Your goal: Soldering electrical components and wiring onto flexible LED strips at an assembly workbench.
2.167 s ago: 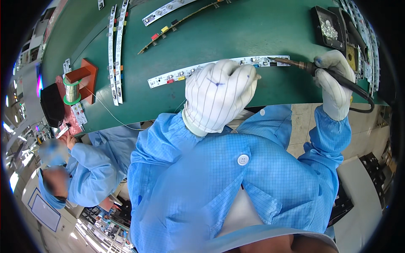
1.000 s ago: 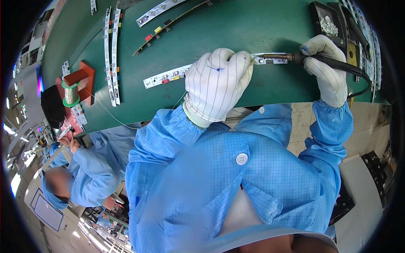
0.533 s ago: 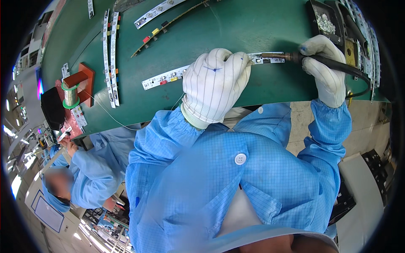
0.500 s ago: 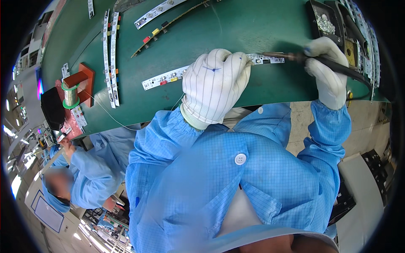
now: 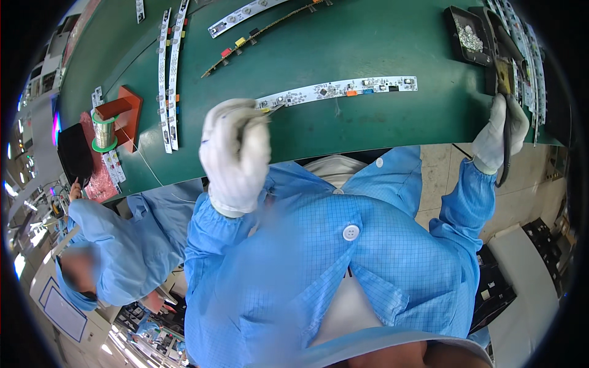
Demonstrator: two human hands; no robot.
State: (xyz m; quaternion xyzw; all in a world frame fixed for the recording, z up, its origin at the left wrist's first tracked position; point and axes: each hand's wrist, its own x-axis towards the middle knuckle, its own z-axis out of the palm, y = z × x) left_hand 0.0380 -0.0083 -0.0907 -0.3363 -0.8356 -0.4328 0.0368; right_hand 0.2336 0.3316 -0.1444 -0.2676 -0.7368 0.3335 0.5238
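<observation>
A curved white circuit board strip (image 5: pixel 334 90) with small coloured connectors lies on the green bench in front of me. My left hand (image 5: pixel 236 153), in a white glove, is closed at the strip's left end and covers that end. A thin solder wire (image 5: pixel 277 108) sticks out from its fingertips over the board. At the right edge of the bench my gloved right hand (image 5: pixel 502 132) grips a soldering iron (image 5: pixel 507 113), its black cord hanging below. The iron's front end is down at the holder (image 5: pixel 504 76), and its tip is hidden there.
A green-rimmed solder spool (image 5: pixel 104 132) sits by a reddish-brown stand (image 5: pixel 127 116) on the left. More board strips (image 5: pixel 174 80) lie at left and at the back. A black tray (image 5: pixel 469 37) of silvery bits stands back right. A co-worker in blue (image 5: pixel 132 245) is at left.
My left hand has moved left and nearer to me, uncovering most of the board strip. My right hand has carried the soldering iron off the strip to the holder at the right.
</observation>
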